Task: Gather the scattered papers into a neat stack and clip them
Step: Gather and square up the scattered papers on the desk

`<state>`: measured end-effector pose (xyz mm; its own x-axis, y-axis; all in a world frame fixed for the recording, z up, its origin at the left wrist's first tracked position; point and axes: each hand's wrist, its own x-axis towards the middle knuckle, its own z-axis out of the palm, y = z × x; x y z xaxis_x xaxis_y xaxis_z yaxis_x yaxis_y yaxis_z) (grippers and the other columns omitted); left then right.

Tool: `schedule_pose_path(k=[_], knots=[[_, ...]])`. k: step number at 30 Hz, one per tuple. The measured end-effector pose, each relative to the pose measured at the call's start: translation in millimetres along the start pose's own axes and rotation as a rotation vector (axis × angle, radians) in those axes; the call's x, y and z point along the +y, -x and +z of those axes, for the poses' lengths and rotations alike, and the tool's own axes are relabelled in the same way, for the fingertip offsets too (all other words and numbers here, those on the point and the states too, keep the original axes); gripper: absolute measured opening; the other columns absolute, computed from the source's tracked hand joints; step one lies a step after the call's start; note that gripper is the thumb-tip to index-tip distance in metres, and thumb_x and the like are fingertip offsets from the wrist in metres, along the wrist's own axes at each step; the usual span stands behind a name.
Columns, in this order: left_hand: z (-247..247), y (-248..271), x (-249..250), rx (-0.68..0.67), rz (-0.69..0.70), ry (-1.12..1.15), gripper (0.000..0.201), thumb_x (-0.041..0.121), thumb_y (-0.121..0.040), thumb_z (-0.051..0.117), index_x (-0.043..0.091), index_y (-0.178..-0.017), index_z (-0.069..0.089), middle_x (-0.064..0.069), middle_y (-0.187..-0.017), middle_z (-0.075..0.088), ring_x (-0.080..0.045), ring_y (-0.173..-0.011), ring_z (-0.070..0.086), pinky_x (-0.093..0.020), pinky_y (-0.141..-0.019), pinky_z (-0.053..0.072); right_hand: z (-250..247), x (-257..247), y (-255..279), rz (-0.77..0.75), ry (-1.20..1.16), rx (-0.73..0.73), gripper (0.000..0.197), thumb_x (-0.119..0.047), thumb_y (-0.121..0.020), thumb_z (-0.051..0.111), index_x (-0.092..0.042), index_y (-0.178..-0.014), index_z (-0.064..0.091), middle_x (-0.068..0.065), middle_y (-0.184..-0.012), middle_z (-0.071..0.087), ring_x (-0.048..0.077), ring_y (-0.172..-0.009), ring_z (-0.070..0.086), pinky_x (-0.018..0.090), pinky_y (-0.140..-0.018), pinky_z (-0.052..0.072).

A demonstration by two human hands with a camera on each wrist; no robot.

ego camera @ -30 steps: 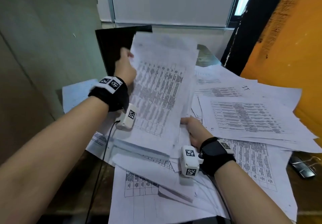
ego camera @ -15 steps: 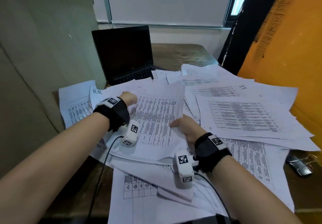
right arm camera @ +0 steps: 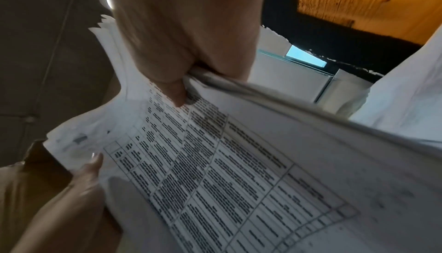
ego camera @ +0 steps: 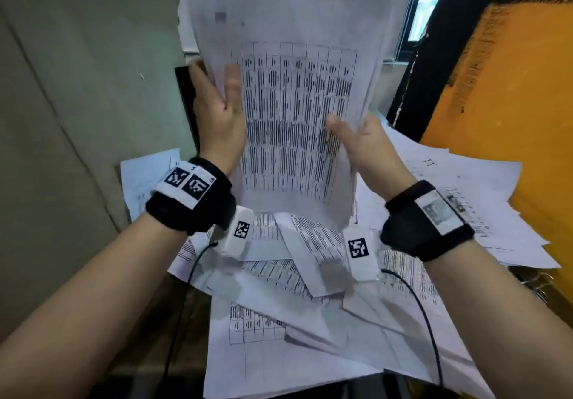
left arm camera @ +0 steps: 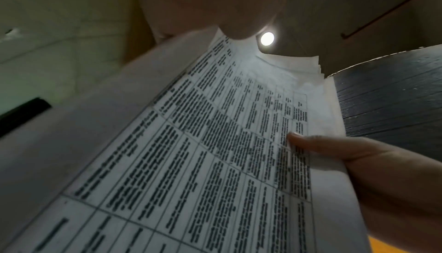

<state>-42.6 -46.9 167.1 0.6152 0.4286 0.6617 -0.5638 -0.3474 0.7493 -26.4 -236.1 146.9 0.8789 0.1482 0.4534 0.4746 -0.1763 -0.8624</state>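
Left hand: our left hand (ego camera: 218, 119) is up at the left edge of the held sheaf of papers (ego camera: 291, 94), thumb laid across the printed front, fingers reaching up behind the sheets. It pinches that edge, fingers fairly straight rather than fisted.
Right hand: our right hand (ego camera: 361, 141) takes the opposite edge, lower down than the left. In the right wrist view the thumb (right arm camera: 177, 94) presses onto the table print while the fingers fold round the back, so the sheaf is clamped.
Held sheaf: it stands upright between both hands, clear of the desk, its bottom edge hanging just below our wrists. Several sheets show at its top corner in the left wrist view, not quite flush.
Scattered papers: loose sheets (ego camera: 310, 321) lie below and in front of both wrists, overlapping at odd angles; more spread away to the right of the right hand (ego camera: 483, 200).
Binder clip: something dark and metallic sits at the far right desk edge (ego camera: 541, 284), well apart from the right hand; too cut off for us to be sure.
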Motion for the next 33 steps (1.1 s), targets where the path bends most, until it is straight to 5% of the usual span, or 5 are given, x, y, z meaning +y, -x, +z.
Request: schedule_pose_path(k=[8, 16, 24, 29, 33], knots=[[-6.7, 14.1, -31.0, -0.112, -0.142, 0.038, 0.029, 0.033, -0.102, 0.033, 0.016, -0.125, 0.036, 0.009, -0.106, 0.054, -0.003, -0.097, 0.054, -0.021, -0.088, 0.039, -14.0, 10.3, 16.0, 0.113, -0.252, 0.004, 0.05, -0.026, -0.083, 0.075, -0.015, -0.129, 0.057, 0.0, -0.118, 0.07, 0.014, -0.111, 0.066, 0.042, -0.101, 0.049], [16.7, -2.1, 16.9, 0.118, 0.145, 0.122, 0.017, 0.0, -0.096, 0.033, 0.017, -0.099, 0.036, 0.027, -0.068, 0.051, 0.017, -0.06, 0.05, -0.001, -0.058, 0.034, 0.7, -35.5, -2.8, -0.1, -0.32, 0.125, 0.015, -0.015, -0.088, 0.069, -0.026, -0.098, 0.066, -0.007, -0.099, 0.073, 0.008, -0.099, 0.069, 0.023, -0.089, 0.052], [3.2, 31.4, -76.4, -0.473, -0.549, -0.04, 0.068, 0.064, -0.093, 0.031, 0.016, -0.139, 0.046, 0.0, -0.138, 0.049, -0.019, -0.131, 0.043, -0.04, -0.111, 0.033, 1.3, 57.4, 40.6, 0.395, -0.267, -0.021, 0.024, -0.024, -0.086, 0.072, -0.019, -0.106, 0.06, -0.018, -0.085, 0.069, 0.005, -0.084, 0.067, 0.012, -0.062, 0.049], [10.0, 32.3, -66.4, -0.018, -0.361, 0.1, 0.035, 0.056, -0.081, 0.058, 0.022, -0.076, 0.056, 0.002, -0.076, 0.059, -0.013, -0.07, 0.053, -0.029, -0.068, 0.045, 11.7, 47.9, 36.8, 0.335, -0.466, 0.2, 0.035, -0.024, -0.082, 0.074, -0.017, -0.114, 0.062, -0.004, -0.104, 0.071, 0.011, -0.099, 0.067, 0.034, -0.094, 0.053], [5.5, 33.0, -34.6, -0.32, -0.32, 0.086, 0.012, 0.03, -0.09, 0.062, 0.024, -0.099, 0.058, 0.015, -0.086, 0.06, 0.005, -0.075, 0.059, -0.014, -0.069, 0.045, 5.5, 26.5, 33.7, 0.392, -0.289, -0.027, 0.037, -0.028, -0.08, 0.075, -0.017, -0.112, 0.06, -0.004, -0.111, 0.067, 0.015, -0.111, 0.061, 0.047, -0.108, 0.042]])
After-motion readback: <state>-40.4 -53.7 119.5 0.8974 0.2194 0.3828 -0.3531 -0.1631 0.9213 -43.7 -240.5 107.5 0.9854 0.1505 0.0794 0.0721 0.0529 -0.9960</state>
